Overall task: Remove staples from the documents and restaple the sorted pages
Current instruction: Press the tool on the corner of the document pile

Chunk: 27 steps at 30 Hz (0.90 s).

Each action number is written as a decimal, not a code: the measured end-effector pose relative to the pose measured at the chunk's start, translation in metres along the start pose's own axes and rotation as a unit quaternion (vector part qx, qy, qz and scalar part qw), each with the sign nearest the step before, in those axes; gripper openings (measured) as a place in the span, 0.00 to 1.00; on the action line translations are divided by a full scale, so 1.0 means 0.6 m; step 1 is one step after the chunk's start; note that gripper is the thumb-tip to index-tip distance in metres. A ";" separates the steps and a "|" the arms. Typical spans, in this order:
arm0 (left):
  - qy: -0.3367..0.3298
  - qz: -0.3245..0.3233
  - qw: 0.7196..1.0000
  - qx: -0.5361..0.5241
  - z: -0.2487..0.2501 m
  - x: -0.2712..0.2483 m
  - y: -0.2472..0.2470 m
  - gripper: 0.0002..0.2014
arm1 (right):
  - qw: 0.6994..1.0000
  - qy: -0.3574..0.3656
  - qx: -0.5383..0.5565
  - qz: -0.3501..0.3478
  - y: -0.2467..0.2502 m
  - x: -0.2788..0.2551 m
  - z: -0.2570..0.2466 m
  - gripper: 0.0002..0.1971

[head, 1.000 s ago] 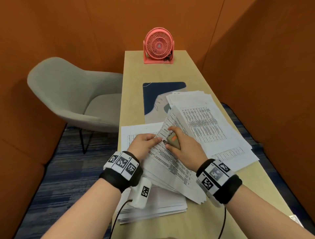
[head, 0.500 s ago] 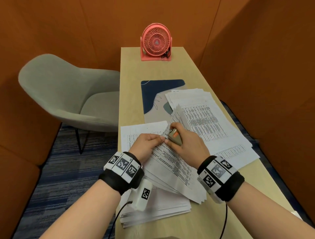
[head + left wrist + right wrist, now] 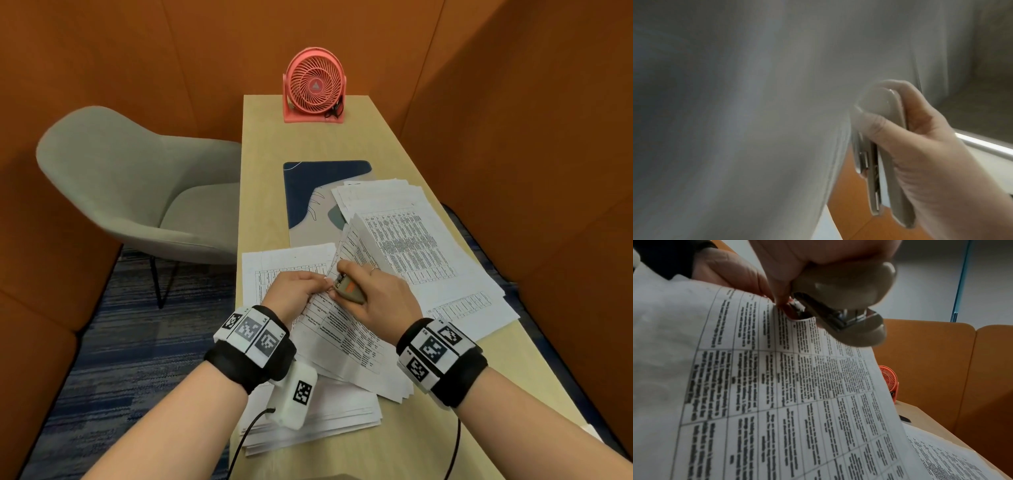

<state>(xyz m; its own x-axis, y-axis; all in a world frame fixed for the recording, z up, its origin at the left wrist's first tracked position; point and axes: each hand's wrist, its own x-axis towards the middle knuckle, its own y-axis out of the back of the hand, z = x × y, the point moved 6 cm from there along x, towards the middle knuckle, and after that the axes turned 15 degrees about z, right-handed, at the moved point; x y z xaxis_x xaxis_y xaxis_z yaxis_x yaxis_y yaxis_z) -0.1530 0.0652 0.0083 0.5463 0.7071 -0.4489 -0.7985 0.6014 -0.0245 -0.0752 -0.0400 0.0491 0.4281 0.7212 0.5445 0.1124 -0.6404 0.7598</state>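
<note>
Leftmost, a grey chair (image 3: 137,192) stands on the carpet at about nine o'clock from the table (image 3: 270,144). On the table's near left a flat stack (image 3: 329,418) of paper lies at six o'clock, half under the left wrist. The left hand (image 3: 297,288) sits just above it, fingers curled, pinching the top corner of a tilted document (image 3: 342,339) that leans across the stack. At three o'clock from that hand, touching the same corner, the right hand (image 3: 380,296) is wrapped around a small grey stapler (image 3: 347,287) with an orange patch; the right wrist view shows its metal mouth (image 3: 846,319) right at the page edge, thumb (image 3: 781,282) pressed beside it. Whether the mouth has bitten the paper I cannot tell. At one o'clock from the hands, loose sheets (image 3: 411,246) spread over a blue mat (image 3: 322,178). At twelve o'clock, at the table's far end, stands a pink fan (image 3: 314,85).
</note>
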 end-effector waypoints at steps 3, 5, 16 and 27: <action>0.018 0.001 1.000 -0.010 0.000 -0.006 -0.003 0.06 | 0.999 0.023 -0.004 0.029 0.011 0.000 -0.004 0.19; 0.024 0.007 1.000 -0.010 0.000 -0.009 -0.004 0.05 | 0.998 0.038 -0.009 0.042 0.015 -0.001 -0.005 0.18; 0.057 0.020 0.998 -0.025 -0.008 -0.009 -0.006 0.04 | 0.987 0.126 -0.063 0.079 0.022 -0.004 -0.012 0.17; -0.052 -0.039 0.996 0.066 0.004 -0.011 -0.003 0.09 | 0.985 -0.152 0.074 -0.030 -0.002 -0.007 0.020 0.21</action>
<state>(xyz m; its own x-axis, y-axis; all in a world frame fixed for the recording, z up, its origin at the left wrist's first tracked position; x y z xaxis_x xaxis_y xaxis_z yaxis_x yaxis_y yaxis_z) -0.1546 0.0600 0.0135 0.6343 0.6871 -0.3544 -0.7165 0.6946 0.0643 -0.0661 -0.0452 0.0415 0.6631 0.6609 0.3515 0.2662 -0.6470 0.7145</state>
